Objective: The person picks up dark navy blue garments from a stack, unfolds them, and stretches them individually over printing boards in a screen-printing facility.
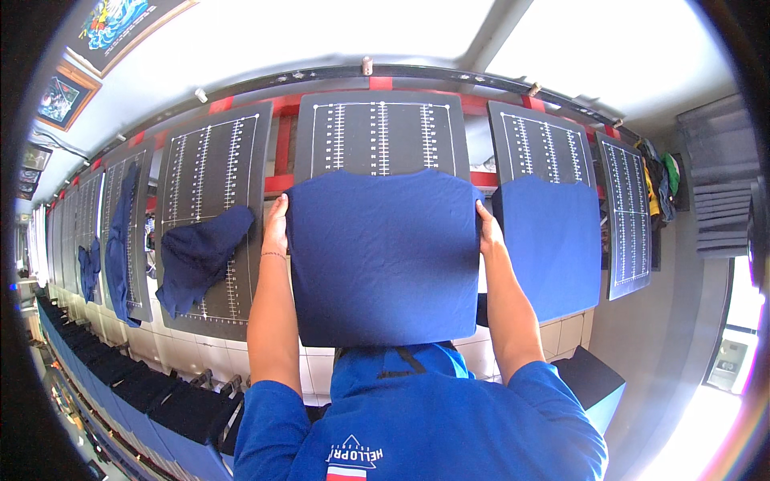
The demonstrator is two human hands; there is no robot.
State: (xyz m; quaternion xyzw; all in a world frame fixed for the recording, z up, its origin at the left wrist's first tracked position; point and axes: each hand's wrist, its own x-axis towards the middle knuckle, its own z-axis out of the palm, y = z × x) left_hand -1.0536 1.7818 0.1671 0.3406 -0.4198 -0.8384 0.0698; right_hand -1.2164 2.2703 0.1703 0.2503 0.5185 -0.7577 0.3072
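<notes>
A dark blue fabric panel (pixel 383 256), cut like a shirt body with a curved neckline, covers the near part of a black marked board (pixel 361 136) straight ahead of me. My left hand (pixel 277 227) grips the panel's left edge near its upper corner. Opposite it, my right hand (pixel 488 228) holds the right edge at about the same height. On both hands the thumb side shows, while most fingers are hidden behind the edges. The fabric lies mostly flat, with faint creases.
Another blue panel (pixel 547 248) lies flat on the board to the right. Crumpled blue fabric (pixel 204 255) rests on the board to the left. A red frame (pixel 284 140) runs behind the boards. Dark-topped blue stacks (pixel 188 413) line the lower left; a similar block (pixel 593 381) stands lower right.
</notes>
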